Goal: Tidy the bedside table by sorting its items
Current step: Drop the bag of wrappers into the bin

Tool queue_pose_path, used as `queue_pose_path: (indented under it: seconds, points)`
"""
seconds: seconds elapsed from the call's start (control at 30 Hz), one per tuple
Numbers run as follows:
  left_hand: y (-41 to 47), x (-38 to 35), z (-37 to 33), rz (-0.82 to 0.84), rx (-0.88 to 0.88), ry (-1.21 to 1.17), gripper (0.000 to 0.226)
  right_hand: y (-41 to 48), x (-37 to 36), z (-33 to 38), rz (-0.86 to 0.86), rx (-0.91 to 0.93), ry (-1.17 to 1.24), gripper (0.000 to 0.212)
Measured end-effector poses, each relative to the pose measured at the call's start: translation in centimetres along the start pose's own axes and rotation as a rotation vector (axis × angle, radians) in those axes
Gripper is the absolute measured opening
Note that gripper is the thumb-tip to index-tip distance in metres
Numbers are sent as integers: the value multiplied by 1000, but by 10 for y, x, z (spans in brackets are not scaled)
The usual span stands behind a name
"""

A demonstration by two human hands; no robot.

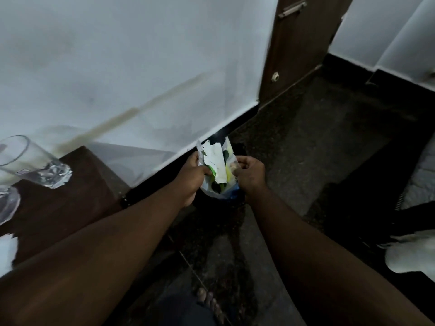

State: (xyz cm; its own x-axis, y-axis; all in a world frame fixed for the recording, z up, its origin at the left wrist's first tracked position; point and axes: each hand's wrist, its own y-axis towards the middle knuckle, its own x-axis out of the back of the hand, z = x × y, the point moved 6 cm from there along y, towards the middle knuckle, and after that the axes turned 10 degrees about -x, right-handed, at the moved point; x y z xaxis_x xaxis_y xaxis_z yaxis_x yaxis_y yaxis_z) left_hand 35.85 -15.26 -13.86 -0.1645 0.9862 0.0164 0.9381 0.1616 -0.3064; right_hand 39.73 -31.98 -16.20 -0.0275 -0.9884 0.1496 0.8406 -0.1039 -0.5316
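Both my hands are stretched out low over the dark floor by the wall. My left hand (191, 177) and my right hand (249, 174) each grip one side of a clear plastic bag (217, 165) stuffed with torn white paper and green and yellow scraps. A dark bin (237, 197) shows under the bag, mostly hidden. The dark wooden bedside table (70, 196) is at the left, carrying a tall drinking glass (26, 161), the edge of another glass object (8, 203) and a bit of white paper (7, 252).
A white wall with black skirting runs behind the bag. A brown door (299, 48) stands at the upper right. My bare toes (210, 304) rest on the speckled floor. A white cloth (412, 254) and dark objects lie at the right edge.
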Motion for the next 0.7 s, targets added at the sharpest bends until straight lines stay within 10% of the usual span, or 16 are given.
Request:
queue_pose_path:
  seconds: [0.3,0.7]
  points:
    - [11,-5,44,101,181,159,110,28,6,-35,-20,5,-244,47]
    - [-35,3,8,194,61,354,93,-25,-7,-10,-62,182,-352,50]
